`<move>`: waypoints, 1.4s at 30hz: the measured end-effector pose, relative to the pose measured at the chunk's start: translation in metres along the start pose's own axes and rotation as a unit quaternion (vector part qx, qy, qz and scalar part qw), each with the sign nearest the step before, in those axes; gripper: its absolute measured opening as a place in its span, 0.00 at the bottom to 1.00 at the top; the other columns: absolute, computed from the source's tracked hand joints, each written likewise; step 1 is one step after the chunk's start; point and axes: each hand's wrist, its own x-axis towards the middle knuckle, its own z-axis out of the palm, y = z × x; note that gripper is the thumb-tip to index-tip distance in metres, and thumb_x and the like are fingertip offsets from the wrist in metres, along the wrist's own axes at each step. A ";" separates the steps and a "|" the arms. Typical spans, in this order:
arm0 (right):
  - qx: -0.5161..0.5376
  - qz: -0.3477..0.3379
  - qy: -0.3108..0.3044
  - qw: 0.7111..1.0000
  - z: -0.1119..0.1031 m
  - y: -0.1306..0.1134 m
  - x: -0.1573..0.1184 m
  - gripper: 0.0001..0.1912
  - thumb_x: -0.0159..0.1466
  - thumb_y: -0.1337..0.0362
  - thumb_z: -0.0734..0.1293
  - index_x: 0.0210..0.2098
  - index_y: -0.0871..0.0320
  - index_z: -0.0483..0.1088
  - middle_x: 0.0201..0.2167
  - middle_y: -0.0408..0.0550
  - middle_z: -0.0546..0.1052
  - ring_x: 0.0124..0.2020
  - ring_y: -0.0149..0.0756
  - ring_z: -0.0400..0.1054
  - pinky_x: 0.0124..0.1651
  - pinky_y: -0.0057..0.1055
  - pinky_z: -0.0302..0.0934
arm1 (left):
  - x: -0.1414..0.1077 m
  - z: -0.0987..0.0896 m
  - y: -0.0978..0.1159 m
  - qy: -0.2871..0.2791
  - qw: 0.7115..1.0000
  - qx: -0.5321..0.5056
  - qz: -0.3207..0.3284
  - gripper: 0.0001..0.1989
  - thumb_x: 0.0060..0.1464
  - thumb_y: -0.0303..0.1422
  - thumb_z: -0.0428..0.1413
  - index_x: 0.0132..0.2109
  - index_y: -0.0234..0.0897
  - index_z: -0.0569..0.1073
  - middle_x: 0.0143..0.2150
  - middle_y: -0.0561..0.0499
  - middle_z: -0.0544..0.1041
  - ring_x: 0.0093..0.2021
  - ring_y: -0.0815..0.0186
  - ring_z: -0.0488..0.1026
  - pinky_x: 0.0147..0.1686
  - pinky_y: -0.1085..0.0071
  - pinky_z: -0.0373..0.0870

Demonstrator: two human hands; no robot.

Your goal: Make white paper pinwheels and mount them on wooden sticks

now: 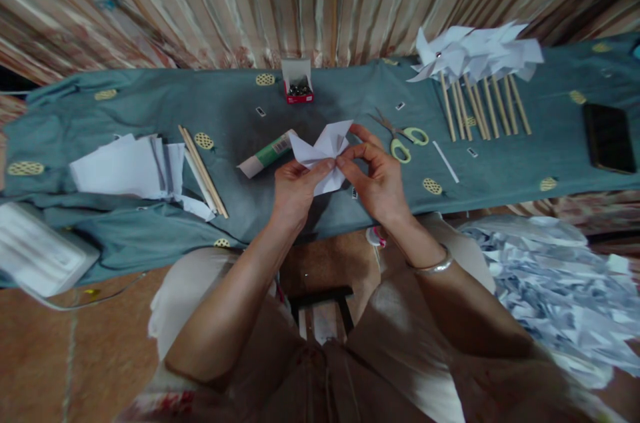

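A folded white paper pinwheel [327, 145] is held over the middle of the cloth. My left hand [295, 193] grips its lower left part, thumb pressed near the centre. From the right, my right hand [376, 179] pinches the paper at its centre, with the forefinger and thumb together there. Just left of the paper lies a green and white tube [267, 155]. Scissors with yellow-green handles [400, 136] rest right of my right hand. Behind the paper stands a small open red and white box [299, 89] of dark metal bits.
White paper sheets [120, 166] and thin sticks [203, 169] lie left. Several finished pinwheels [475, 56] on sticks lie back right, with a paper strip [446, 161] and black phone [609, 137] nearby. A white device [45, 249] sits front left; a bag of paper pieces [560, 296] is lower right.
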 end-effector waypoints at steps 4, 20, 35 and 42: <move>0.003 -0.002 0.005 1.000 0.001 0.000 0.000 0.04 0.60 0.66 0.69 0.28 0.54 0.72 0.58 0.47 0.72 0.63 0.42 0.64 0.70 0.47 0.51 | 0.001 0.000 0.000 0.000 1.000 -0.007 -0.003 0.11 0.33 0.34 0.70 0.27 0.35 0.80 0.26 0.53 0.80 0.25 0.70 0.72 0.30 0.73 0.68; 0.018 0.005 -0.003 1.000 0.000 -0.002 -0.001 0.04 0.60 0.65 0.70 0.28 0.53 0.72 0.58 0.45 0.72 0.62 0.40 0.64 0.70 0.45 0.51 | 0.001 -0.001 0.001 -0.006 1.000 -0.020 -0.015 0.12 0.33 0.35 0.71 0.27 0.35 0.80 0.25 0.53 0.80 0.25 0.71 0.72 0.29 0.74 0.67; -0.004 0.013 0.001 1.000 -0.001 -0.005 0.000 0.04 0.59 0.65 0.69 0.28 0.53 0.72 0.57 0.44 0.73 0.61 0.40 0.65 0.69 0.47 0.52 | 0.000 -0.002 -0.001 -0.002 1.000 0.015 -0.001 0.12 0.34 0.36 0.71 0.28 0.36 0.80 0.26 0.52 0.80 0.27 0.69 0.73 0.31 0.73 0.69; -0.037 0.013 0.002 0.999 -0.002 -0.003 0.000 0.04 0.60 0.66 0.68 0.29 0.53 0.72 0.58 0.45 0.72 0.62 0.41 0.64 0.69 0.47 0.54 | 0.000 0.000 -0.003 0.007 0.999 0.035 0.006 0.14 0.34 0.39 0.71 0.28 0.35 0.80 0.27 0.51 0.81 0.27 0.68 0.74 0.30 0.72 0.69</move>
